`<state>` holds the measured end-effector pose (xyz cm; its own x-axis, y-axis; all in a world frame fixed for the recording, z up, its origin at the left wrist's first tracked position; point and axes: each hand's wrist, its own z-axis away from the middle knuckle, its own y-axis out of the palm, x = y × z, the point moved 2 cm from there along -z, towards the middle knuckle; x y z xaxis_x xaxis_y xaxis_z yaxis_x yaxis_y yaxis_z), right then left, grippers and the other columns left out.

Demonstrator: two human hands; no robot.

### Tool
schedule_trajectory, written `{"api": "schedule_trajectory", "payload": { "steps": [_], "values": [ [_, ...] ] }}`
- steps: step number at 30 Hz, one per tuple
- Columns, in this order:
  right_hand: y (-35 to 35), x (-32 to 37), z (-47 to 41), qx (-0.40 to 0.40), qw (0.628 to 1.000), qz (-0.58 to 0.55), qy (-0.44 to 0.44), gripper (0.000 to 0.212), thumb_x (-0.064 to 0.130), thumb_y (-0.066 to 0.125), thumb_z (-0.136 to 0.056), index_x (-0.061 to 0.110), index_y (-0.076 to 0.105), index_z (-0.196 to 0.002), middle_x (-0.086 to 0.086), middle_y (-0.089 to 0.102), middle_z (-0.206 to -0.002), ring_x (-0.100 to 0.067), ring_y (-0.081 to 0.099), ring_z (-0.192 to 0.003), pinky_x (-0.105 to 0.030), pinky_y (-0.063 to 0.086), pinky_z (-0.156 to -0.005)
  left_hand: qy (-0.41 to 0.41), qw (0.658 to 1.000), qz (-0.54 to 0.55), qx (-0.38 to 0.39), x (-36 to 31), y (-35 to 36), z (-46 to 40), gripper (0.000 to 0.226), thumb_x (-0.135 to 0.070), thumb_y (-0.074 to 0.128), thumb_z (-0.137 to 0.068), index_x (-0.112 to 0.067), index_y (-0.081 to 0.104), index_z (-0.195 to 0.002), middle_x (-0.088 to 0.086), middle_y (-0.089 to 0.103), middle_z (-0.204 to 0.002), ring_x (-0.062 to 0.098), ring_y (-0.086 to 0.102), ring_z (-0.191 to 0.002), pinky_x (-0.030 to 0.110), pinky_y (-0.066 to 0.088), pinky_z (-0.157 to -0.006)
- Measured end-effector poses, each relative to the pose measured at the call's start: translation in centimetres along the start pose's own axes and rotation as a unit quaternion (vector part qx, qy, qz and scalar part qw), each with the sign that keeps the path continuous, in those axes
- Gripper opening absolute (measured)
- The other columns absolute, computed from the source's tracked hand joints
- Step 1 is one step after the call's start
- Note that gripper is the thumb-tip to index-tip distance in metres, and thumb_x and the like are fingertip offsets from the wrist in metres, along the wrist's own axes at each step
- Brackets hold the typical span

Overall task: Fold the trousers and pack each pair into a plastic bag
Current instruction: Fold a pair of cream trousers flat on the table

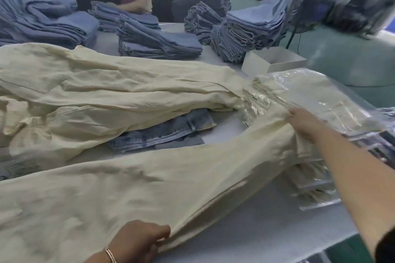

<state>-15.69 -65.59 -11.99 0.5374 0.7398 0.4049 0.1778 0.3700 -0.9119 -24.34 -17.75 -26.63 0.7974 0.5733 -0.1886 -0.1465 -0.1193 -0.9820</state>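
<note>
A single head-worn wide-angle view looks forward and down, close over the white table [252, 232], with the far workroom blurred behind.

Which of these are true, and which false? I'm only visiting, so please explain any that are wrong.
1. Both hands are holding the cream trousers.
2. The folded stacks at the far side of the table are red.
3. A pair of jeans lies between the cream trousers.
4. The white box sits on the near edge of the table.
1. True. The left hand grips the cream trousers at the near edge; the right hand holds them further along.
2. False. The folded stacks are blue.
3. True. The jeans lie partly under cream cloth.
4. False. The white box stands at the far right, behind the bagged trousers.
</note>
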Motion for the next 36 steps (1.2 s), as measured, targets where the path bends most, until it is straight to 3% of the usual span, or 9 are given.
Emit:
{"api": "schedule_trajectory", "payload": {
  "steps": [6,11,14,22,24,27,31,34,36],
  "values": [
    [0.8,-0.2,-0.1,0.02,0.993,0.09,-0.069,0.033,0.008,0.043,-0.098,0.007,0.056,-0.128,-0.018,0.054,-0.135,-0.033,0.051,-0.123,-0.033,0.037,-0.098,-0.106,0.983,0.135,0.067,1.0,-0.9,-2.9,0.041,-0.055,0.045,-0.088,-0.017,0.059,-0.081,-0.003,0.059,-0.065,0.014,0.054,-0.067,0.027,0.037,-0.062],
    [0.0,0.2,0.0,0.054,0.993,0.092,-0.051,0.01,0.014,0.05,-0.096,0.011,0.059,-0.093,-0.023,0.058,-0.125,-0.03,0.053,-0.106,-0.032,0.034,-0.077,-0.217,0.971,0.089,0.051,0.3,0.7,-4.5,0.049,-0.07,0.051,-0.078,-0.025,0.035,-0.064,-0.008,0.054,-0.073,0.018,0.058,-0.084,0.031,0.029,-0.062],
    [-0.6,0.5,0.9,0.118,0.992,-0.031,0.008,0.029,0.022,0.066,-0.091,0.005,0.061,-0.114,-0.018,0.063,-0.117,-0.032,0.06,-0.105,-0.038,0.048,-0.089,-0.21,0.974,0.027,0.075,-0.3,1.3,-4.9,0.058,-0.079,0.047,-0.07,-0.022,0.034,-0.069,-0.003,0.063,-0.094,0.024,0.059,-0.092,0.033,0.029,-0.063],
    [-2.8,8.9,8.0,0.274,0.886,-0.373,0.022,0.026,-0.003,0.063,-0.069,0.003,0.057,-0.094,-0.018,0.059,-0.073,-0.026,0.062,-0.056,-0.03,0.056,-0.05,-0.217,0.964,0.133,0.074,0.5,0.3,-3.6,0.049,-0.073,0.06,-0.068,-0.026,0.045,-0.075,-0.011,0.057,-0.079,0.013,0.056,-0.077,0.028,0.035,-0.062],
    [-2.4,13.1,10.5,0.255,0.898,-0.357,-0.034,0.011,-0.008,0.059,-0.074,0.001,0.061,-0.081,-0.016,0.057,-0.069,-0.023,0.06,-0.052,-0.026,0.052,-0.045,-0.269,0.909,0.318,0.021,1.2,-1.0,-3.0,0.036,-0.061,0.065,-0.078,-0.027,0.054,-0.076,-0.01,0.059,-0.072,0.006,0.054,-0.066,0.021,0.04,-0.061],
    [0.5,19.8,15.8,0.236,0.916,-0.287,-0.152,0.012,-0.004,0.06,-0.076,0.006,0.061,-0.068,-0.008,0.056,-0.065,-0.015,0.057,-0.049,-0.023,0.045,-0.043,-0.35,0.708,0.611,-0.06,2.9,-3.4,-2.1,0.049,-0.057,0.045,-0.09,-0.012,0.064,-0.096,0.001,0.071,-0.079,0.012,0.063,-0.066,0.026,0.046,-0.057],
    [8.2,25.2,22.5,0.406,0.824,-0.32,-0.231,0.048,0.009,0.068,-0.084,0.013,0.052,-0.129,-0.008,0.057,-0.083,-0.02,0.055,-0.057,-0.027,0.045,-0.048,-0.267,0.443,0.851,-0.089,5.4,-4.8,0.2,0.082,-0.075,0.037,-0.084,-0.011,0.057,-0.13,0.025,0.055,-0.132,0.035,0.055,-0.12,0.053,0.047,-0.098],
    [12.2,24.5,23.0,0.41,0.832,-0.306,-0.217,0.057,0.028,0.068,-0.088,0.026,0.041,-0.138,-0.008,0.058,-0.099,-0.014,0.059,-0.057,-0.027,0.047,-0.052,-0.255,0.373,0.886,-0.101,5.7,-4.8,2.3,0.07,-0.065,0.044,-0.091,-0.012,0.053,-0.135,0.025,0.05,-0.138,0.04,0.047,-0.128,0.056,0.038,-0.105],
    [13.7,22.6,21.8,0.364,0.866,-0.294,-0.176,0.05,0.03,0.064,-0.091,0.023,0.045,-0.137,-0.012,0.059,-0.104,-0.012,0.06,-0.058,-0.027,0.048,-0.054,-0.365,0.43,0.821,-0.091,5.3,-3.5,3.3,0.048,-0.034,0.063,-0.089,-0.003,0.061,-0.126,0.025,0.062,-0.122,0.041,0.06,-0.112,0.056,0.043,-0.101]
  ]
}}
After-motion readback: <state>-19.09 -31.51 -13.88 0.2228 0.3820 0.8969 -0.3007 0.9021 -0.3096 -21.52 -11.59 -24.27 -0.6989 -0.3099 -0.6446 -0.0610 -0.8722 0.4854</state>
